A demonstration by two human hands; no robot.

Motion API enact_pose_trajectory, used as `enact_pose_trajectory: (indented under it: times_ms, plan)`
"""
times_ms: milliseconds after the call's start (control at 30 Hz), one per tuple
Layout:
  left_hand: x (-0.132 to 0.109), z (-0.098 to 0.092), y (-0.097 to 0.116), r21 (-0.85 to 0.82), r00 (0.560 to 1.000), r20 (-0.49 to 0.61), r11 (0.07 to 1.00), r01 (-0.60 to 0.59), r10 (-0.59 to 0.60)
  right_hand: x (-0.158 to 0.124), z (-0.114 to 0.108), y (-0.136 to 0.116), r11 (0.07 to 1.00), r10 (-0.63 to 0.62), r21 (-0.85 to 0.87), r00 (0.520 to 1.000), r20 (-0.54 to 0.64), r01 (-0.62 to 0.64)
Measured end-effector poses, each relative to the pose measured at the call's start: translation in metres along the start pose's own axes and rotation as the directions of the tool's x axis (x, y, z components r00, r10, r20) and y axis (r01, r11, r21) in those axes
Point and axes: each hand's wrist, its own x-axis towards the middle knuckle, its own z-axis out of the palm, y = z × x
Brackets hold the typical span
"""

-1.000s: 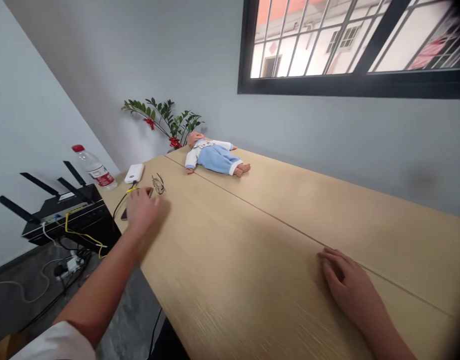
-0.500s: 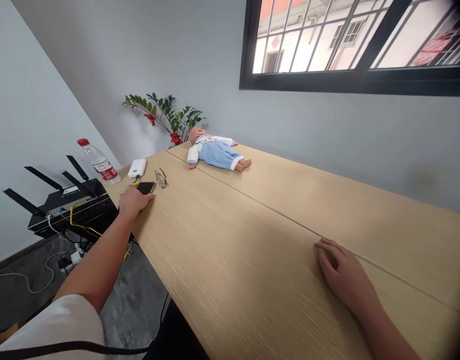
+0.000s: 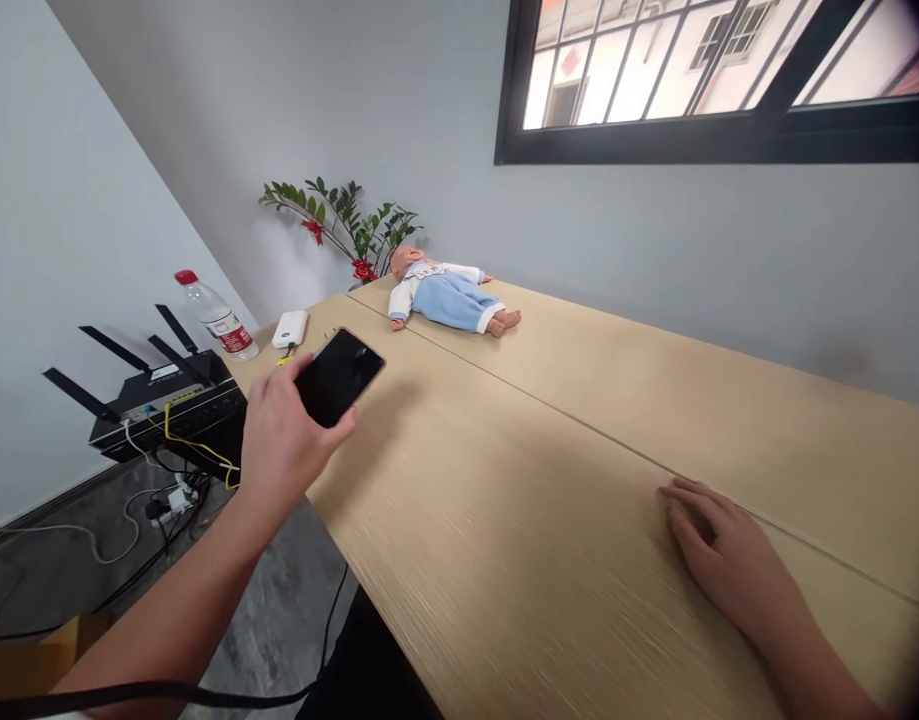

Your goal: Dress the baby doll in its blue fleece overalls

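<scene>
My left hand (image 3: 283, 440) grips a black phone (image 3: 339, 375) and holds it lifted above the left part of a long wooden table (image 3: 549, 480), its dark screen facing up. My right hand (image 3: 729, 560) lies flat, palm down, on the table near its front right, holding nothing. A baby doll (image 3: 448, 295) in blue trousers and a white top lies on its back at the far end of the table.
A white power bank (image 3: 290, 328) and a water bottle (image 3: 219, 318) with a red cap sit at the table's far left corner. A black router (image 3: 166, 400) with antennas and cables stands left of the table. A leafy plant (image 3: 346, 225) stands behind the doll.
My left hand took hold of the phone that lay near the glasses and lifted it off the table toward me. The right hand stayed flat. The view shifted slightly.
</scene>
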Motion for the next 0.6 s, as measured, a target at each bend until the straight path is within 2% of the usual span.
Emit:
enact_pose_trajectory:
  times_ms: [133, 267, 433, 533, 600]
  plan:
    - [-0.016, -0.022, 0.025, -0.113, 0.998, 0.015, 0.992, -0.053, 0.055, -0.001, -0.002, -0.003, 0.999, 0.025, -0.026, 0.999, 0.02, -0.025]
    - [-0.02, -0.023, 0.025, -0.139, 0.997, -0.018, 0.988, -0.074, 0.072, -0.002, -0.003, -0.003, 0.999, 0.019, -0.052, 0.999, 0.047, -0.016]
    - [-0.016, -0.011, 0.005, -0.079, 0.996, -0.03, 0.994, -0.081, 0.079, -0.001, 0.001, 0.003, 0.997, -0.015, -0.072, 0.999, 0.028, 0.017]
    - [-0.005, 0.007, -0.021, 0.014, 0.996, 0.082, 1.0, -0.025, 0.024, -0.002, 0.002, 0.004, 0.997, -0.024, -0.069, 0.999, 0.021, 0.025]
    - [0.005, 0.026, -0.045, 0.091, 0.981, 0.18, 0.994, 0.052, -0.068, -0.002, 0.001, 0.002, 0.998, -0.021, -0.063, 1.0, 0.019, 0.022]
